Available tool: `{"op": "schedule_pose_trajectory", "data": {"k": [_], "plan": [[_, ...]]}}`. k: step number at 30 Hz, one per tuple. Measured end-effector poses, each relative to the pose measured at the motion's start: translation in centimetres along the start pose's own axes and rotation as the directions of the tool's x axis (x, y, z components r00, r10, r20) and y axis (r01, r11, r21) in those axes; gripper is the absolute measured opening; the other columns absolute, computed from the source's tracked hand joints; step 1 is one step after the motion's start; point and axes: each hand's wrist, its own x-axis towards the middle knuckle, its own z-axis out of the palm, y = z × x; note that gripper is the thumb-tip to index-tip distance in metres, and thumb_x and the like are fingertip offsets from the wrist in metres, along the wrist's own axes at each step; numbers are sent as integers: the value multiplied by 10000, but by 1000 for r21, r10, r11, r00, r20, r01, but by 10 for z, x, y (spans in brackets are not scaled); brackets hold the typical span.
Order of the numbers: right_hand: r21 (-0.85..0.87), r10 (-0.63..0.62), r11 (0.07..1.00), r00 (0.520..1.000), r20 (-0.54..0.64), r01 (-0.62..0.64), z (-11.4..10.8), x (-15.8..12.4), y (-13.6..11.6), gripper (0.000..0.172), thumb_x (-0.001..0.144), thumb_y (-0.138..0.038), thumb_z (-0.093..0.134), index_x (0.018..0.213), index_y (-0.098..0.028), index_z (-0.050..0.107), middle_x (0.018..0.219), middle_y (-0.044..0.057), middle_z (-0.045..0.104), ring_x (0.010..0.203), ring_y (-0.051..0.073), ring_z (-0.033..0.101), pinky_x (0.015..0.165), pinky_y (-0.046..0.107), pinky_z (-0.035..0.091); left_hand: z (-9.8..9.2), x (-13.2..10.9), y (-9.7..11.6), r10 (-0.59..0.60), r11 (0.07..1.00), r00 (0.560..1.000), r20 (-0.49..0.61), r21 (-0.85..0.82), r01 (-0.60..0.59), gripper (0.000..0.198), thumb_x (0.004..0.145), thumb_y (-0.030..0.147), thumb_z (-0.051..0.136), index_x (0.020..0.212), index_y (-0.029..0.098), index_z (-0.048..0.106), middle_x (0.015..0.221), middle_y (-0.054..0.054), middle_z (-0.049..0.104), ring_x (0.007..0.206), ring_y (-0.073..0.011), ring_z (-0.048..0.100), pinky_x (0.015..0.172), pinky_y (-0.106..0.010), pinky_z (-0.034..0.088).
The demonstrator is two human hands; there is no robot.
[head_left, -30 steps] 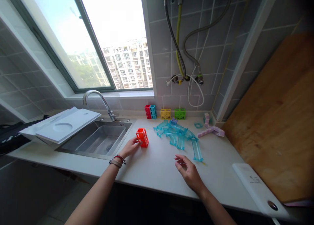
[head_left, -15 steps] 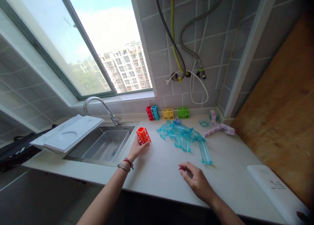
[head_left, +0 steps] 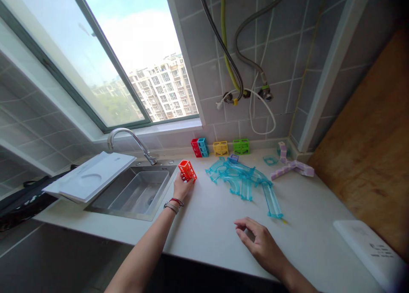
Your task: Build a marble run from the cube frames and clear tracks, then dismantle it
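Note:
My left hand [head_left: 182, 188] is closed around an orange-red openwork plastic block [head_left: 188, 170], which stands just right of the sink. The block leans slightly, and the fingers partly cover its lower left side. Lower right, my right hand [head_left: 257, 241] hovers over or rests on the counter with fingers curved and a gap between thumb and forefinger, nothing visible in it. Nearest to it is a pile of translucent blue track pieces [head_left: 242, 173], with one straight blue piece [head_left: 272, 200] reaching toward the hand.
Along the wall stand red [head_left: 195, 148], blue [head_left: 203, 147], yellow [head_left: 220, 148] and green [head_left: 241, 146] openwork blocks. Purple pieces [head_left: 292, 168] lie at the right. The sink [head_left: 140, 193], partly under a white board [head_left: 92, 173], is left. A white box [head_left: 367, 250] sits at right.
My left hand has moved a little toward the wall with the orange-red block, its wrist swinging right. My right hand keeps almost the same pose. The view has shifted slightly.

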Motion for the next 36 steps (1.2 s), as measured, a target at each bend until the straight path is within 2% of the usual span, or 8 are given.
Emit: {"op": "schedule_pose_trajectory", "data": {"k": [5, 6, 9, 11, 13, 18, 28, 36], "plan": [[43, 11, 999, 1000, -18, -10, 0, 1, 2, 260, 940, -393, 576, 1118, -256, 705, 1006, 77, 714, 944, 254, 670, 860, 372, 535, 11, -35, 27, -67, 988, 959, 275, -113, 102, 684, 702, 337, 822, 1295, 147, 538, 1081, -163, 742, 929, -284, 735, 788, -409, 591], [74, 29, 997, 999, -35, -26, 0, 2, 4, 274, 939, -406, 578, 1133, -255, 698, 1035, 83, 713, 969, 258, 666, 883, 383, 533, 13, -49, 35, -71, 979, 924, 376, -152, 138, 735, 703, 346, 833, 1340, 150, 523, 1108, -172, 738, 946, -295, 734, 781, -405, 593], [221, 114, 971, 991, -73, -95, -1, 3, 11, 374, 944, -460, 566, 1251, -259, 640, 1167, 103, 695, 1030, 271, 657, 938, 432, 528, 22, -95, 60, -49, 908, 710, 703, -266, 325, 851, 757, 350, 823, 1483, 188, 409, 1226, -201, 694, 1054, -323, 704, 824, -411, 581], [319, 142, 940, 989, -38, -122, -2, 4, 14, 476, 940, -498, 565, 1354, -263, 569, 1223, 113, 680, 1024, 274, 665, 930, 454, 537, 30, -124, 74, -20, 866, 614, 789, -293, 405, 861, 769, 339, 823, 1505, 208, 396, 1246, -198, 686, 1099, -332, 687, 871, -426, 569], [379, 140, 915, 990, 23, -138, -3, 5, 14, 544, 921, -535, 583, 1385, -254, 541, 1201, 115, 690, 996, 275, 676, 907, 451, 547, 38, -146, 83, 3, 840, 565, 825, -309, 447, 863, 776, 331, 821, 1516, 231, 389, 1254, -185, 687, 1135, -335, 671, 911, -441, 557], [431, 151, 890, 988, 31, -150, -6, 5, 9, 517, 869, -584, 633, 1241, -224, 635, 1014, 88, 730, 927, 272, 685, 841, 407, 559, 48, -166, 90, 22, 849, 548, 836, -305, 431, 896, 778, 289, 821, 1539, 227, 352, 1294, -180, 667, 1161, -330, 658, 956, -454, 537], [374, 121, 918, 992, 47, -130, -7, 1, 4, 458, 888, -525, 633, 1221, -213, 662, 991, 79, 742, 845, 256, 687, 816, 400, 553, 41, -169, 94, 26, 852, 519, 854, -291, 436, 893, 777, 308, 823, 1536, 226, 358, 1264, -179, 685, 1178, -339, 648, 990, -481, 517], [286, 74, 954, 996, 59, -88, -6, 0, 1, 445, 885, -458, 648, 1252, -207, 629, 1030, 86, 724, 908, 251, 673, 768, 368, 557, 38, -169, 95, -4, 876, 542, 840, -259, 408, 675, 786, 304, 814, 1384, 203, 517, 1167, -162, 723, 1115, -319, 678, 955, -458, 532]]}}
